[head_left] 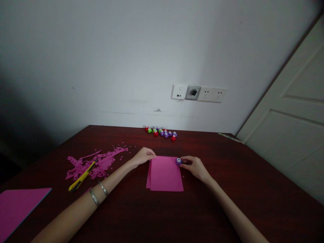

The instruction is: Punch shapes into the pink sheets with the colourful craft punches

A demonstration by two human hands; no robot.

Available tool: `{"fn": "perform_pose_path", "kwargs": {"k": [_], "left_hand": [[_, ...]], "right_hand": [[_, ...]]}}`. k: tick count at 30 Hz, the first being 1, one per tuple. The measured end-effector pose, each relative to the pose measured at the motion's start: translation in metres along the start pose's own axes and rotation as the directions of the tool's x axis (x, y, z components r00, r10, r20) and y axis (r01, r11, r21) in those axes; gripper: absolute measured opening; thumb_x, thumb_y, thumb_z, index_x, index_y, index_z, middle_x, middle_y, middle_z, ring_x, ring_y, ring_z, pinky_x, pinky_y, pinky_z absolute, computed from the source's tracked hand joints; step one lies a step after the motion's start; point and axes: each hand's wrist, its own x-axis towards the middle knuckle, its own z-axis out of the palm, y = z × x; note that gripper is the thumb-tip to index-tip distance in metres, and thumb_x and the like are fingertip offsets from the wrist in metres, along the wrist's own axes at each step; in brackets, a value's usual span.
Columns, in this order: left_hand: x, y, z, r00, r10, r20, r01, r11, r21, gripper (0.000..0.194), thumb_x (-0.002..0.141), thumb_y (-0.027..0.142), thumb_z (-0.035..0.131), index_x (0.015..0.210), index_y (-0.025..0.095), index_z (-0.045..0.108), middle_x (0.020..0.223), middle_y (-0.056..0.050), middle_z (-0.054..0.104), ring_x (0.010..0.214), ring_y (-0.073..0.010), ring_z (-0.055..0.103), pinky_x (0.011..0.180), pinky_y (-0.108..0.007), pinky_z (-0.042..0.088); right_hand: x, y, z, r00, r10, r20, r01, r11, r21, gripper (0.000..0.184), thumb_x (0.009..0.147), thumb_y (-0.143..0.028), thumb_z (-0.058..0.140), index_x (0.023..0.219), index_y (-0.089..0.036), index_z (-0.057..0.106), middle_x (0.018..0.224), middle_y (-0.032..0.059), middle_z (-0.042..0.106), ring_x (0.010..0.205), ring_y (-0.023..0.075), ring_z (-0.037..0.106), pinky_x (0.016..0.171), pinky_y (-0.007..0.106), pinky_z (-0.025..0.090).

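Two or more overlapping pink paper sheets point(165, 175) lie on the dark red-brown table in front of me. My left hand point(144, 156) pinches the upper left corner of the top sheet between thumb and fingers. At the upper right corner, my right hand point(196, 166) grips a small purple craft punch point(178, 161) with a white-and-black round top. The punch sits against the right edge of the paper; whether the edge is in its slot, I cannot tell. A lower sheet sticks out a little at the left.
Several red, green and purple craft punches point(162, 132) stand near the wall. Pink paper scraps point(101, 163) lie at left under a yellow utility knife point(82, 177). A larger pink sheet point(20, 209) is at the lower left. Wall sockets point(210, 94) are above the table; a thin strip point(231, 137) lies far right.
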Motion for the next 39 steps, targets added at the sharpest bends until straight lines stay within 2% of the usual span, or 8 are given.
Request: {"fn": "perform_pose_path", "kwargs": {"k": [9,16,22,27,33,39], "left_hand": [[0.001,-0.005,0.002,0.999,0.03,0.013,-0.03,0.999,0.016,0.02,0.068,0.03,0.062,0.073,0.011,0.067,0.069,-0.005,0.068,0.065,-0.0151,0.06,0.062,-0.024,0.042],[-0.001,-0.001,0.005,0.998,0.053,0.02,-0.054,0.995,0.085,0.025,0.07,0.033,0.06,0.077,0.01,0.067,0.078,-0.008,0.069,0.076,-0.0186,0.063,0.071,-0.028,0.045],[0.002,-0.007,0.008,0.994,0.11,0.011,-0.111,0.984,0.139,0.023,0.07,0.032,0.058,0.074,0.01,0.066,0.074,-0.008,0.068,0.07,-0.0173,0.062,0.067,-0.027,0.045],[-0.002,-0.003,0.011,0.994,0.106,0.012,-0.106,0.971,0.216,0.023,0.07,0.032,0.059,0.073,0.011,0.066,0.068,-0.005,0.066,0.063,-0.0147,0.059,0.06,-0.024,0.042],[-0.009,0.004,0.017,0.988,0.156,-0.017,-0.137,0.911,0.389,0.016,0.07,0.029,0.062,0.074,0.013,0.064,0.066,-0.002,0.059,0.061,-0.0127,0.053,0.058,-0.022,0.039],[-0.009,0.002,0.017,0.963,0.266,-0.034,-0.206,0.817,0.538,0.021,0.068,0.03,0.066,0.084,0.016,0.063,0.087,-0.005,0.052,0.084,-0.0188,0.05,0.079,-0.031,0.041]], "right_hand": [[-0.001,-0.005,0.001,0.999,-0.005,0.039,0.005,1.0,-0.017,0.028,0.066,-0.026,0.067,0.094,-0.02,0.07,0.091,0.0041,0.07,0.083,0.0199,0.064,0.078,0.031,0.049],[-0.002,-0.008,0.002,0.997,-0.034,0.067,0.037,0.998,-0.048,0.026,0.068,-0.026,0.066,0.093,-0.021,0.07,0.092,0.0036,0.069,0.084,0.0195,0.063,0.077,0.03,0.047],[-0.002,-0.006,0.003,0.996,-0.06,0.066,0.064,0.996,-0.068,0.023,0.068,-0.027,0.067,0.09,-0.021,0.07,0.091,0.0039,0.068,0.083,0.0183,0.061,0.077,0.029,0.046],[-0.001,-0.004,0.002,0.996,-0.061,0.069,0.066,0.995,-0.08,0.023,0.068,-0.028,0.067,0.089,-0.021,0.071,0.09,0.0041,0.067,0.082,0.0184,0.061,0.075,0.029,0.046],[-0.001,-0.005,0.002,0.996,-0.051,0.076,0.057,0.995,-0.084,0.024,0.068,-0.028,0.067,0.09,-0.022,0.07,0.089,0.0039,0.067,0.081,0.0183,0.061,0.075,0.029,0.047],[-0.001,-0.004,0.003,0.996,-0.037,0.076,0.042,0.997,-0.071,0.024,0.068,-0.028,0.067,0.091,-0.022,0.07,0.089,0.0037,0.067,0.081,0.018,0.061,0.074,0.029,0.047]]}}
